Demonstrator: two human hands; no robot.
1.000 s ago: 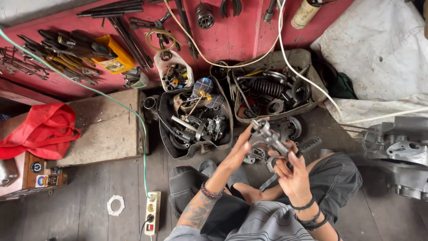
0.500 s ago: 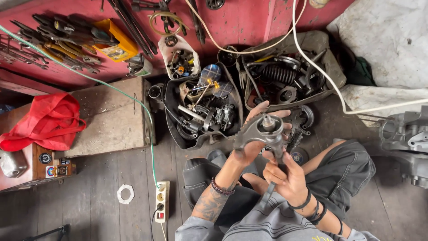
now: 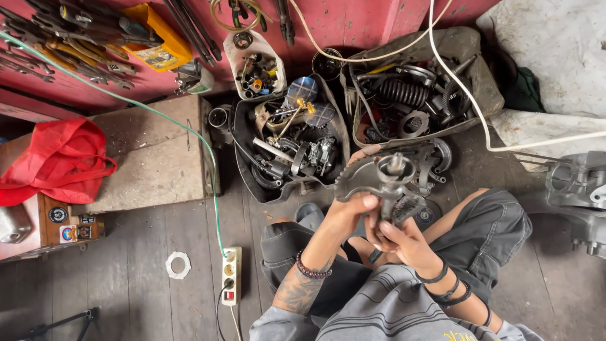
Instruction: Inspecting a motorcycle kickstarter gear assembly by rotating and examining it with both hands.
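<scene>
I hold a grey metal engine part [image 3: 379,172], a curved toothed arm on a shaft, up in front of me. My left hand [image 3: 349,215] grips its curved arm from the left side. My right hand [image 3: 399,235] is closed around the lower end of the shaft. I sit cross-legged on a grey wooden floor [image 3: 145,303], in dark shorts and a striped grey shirt. Beaded and black bands are on my wrists.
A black tub of engine parts [image 3: 287,148] and a second tray with springs and gears [image 3: 413,98] stand just beyond my hands. A red board holds hand tools [image 3: 76,38]. A red bag [image 3: 53,158], a power strip [image 3: 230,276], a white ring [image 3: 178,264] and an engine casing [image 3: 577,189] lie around.
Both hands have lifted the metal part and turned it so the shaft end faces up. The view has shifted, moving everything rightwards and lower in frame.
</scene>
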